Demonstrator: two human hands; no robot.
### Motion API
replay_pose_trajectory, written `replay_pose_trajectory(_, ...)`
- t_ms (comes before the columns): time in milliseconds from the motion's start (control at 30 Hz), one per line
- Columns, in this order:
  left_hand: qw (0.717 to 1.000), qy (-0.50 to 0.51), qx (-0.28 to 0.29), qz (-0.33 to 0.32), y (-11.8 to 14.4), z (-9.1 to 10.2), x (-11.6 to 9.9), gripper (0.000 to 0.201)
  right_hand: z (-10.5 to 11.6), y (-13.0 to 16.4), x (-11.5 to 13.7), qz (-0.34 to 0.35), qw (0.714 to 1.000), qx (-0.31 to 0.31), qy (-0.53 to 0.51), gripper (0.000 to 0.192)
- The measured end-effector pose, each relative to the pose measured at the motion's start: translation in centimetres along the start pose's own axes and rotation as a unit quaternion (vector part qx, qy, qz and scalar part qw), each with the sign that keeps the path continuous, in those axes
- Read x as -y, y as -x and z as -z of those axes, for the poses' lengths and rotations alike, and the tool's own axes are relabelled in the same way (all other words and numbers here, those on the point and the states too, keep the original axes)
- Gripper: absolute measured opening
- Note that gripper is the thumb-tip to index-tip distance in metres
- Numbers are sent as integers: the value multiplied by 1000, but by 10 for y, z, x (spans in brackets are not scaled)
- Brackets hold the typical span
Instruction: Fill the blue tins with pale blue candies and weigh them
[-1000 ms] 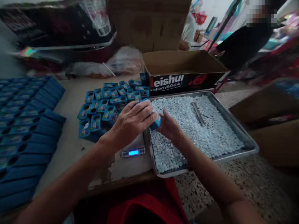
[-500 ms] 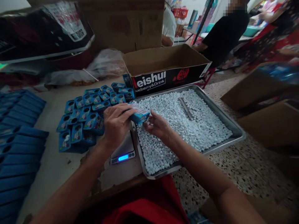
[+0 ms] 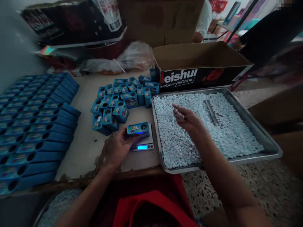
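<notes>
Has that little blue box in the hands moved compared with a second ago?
Yes. The blue box was held up at the tray's left edge; now it sits lower, on the small scale, left hand touching it.

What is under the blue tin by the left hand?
The blue tin sits on a small digital scale, display lit; the left hand touches the tin's near edge. The scale's platform is covered by the tin.

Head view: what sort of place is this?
Probably a small packing workshop: a metal tray of pale blue tablets, a digital scale bearing a small blue box, and cardboard cartons.
</notes>
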State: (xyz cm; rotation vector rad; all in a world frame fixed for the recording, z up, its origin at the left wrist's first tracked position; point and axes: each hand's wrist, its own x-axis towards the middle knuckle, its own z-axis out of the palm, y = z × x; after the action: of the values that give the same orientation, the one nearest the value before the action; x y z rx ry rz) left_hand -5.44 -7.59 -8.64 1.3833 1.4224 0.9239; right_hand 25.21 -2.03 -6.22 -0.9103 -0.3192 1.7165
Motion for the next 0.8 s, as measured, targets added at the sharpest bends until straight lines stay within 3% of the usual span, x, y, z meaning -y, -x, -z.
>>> replay_pose_trajectory(67,1000,0,-3,-11,2,4,3,49,3,-1,2,25,999,-13,41,9)
replay_pose_trajectory(200,995,8,-33,-93,9,26,2,64,2,1,4,65,996,-2,69,12)
replay_pose_trajectory(333,985,-35,-110,-125,31,58,-1,47,4,4,7,41,997,17,58,9)
replay_pose_trajectory(433,979,-57,-149,-126,45,70,-6,33,12,1,11,33,997,13,75,14)
replay_pose_trajectory(600,961,-97,-208,-155,51,68,-21,24,16,-1,13,39,996,-6,79,14)
replay_pose_trajectory(667,957,-112,-211,-167,50,65,-28,22,15,0,14,54,995,-17,79,10)
replay_pose_trajectory(800,952,-119,-214,-185,49,57,-33,20,17,1,18,86,988,-29,127,22)
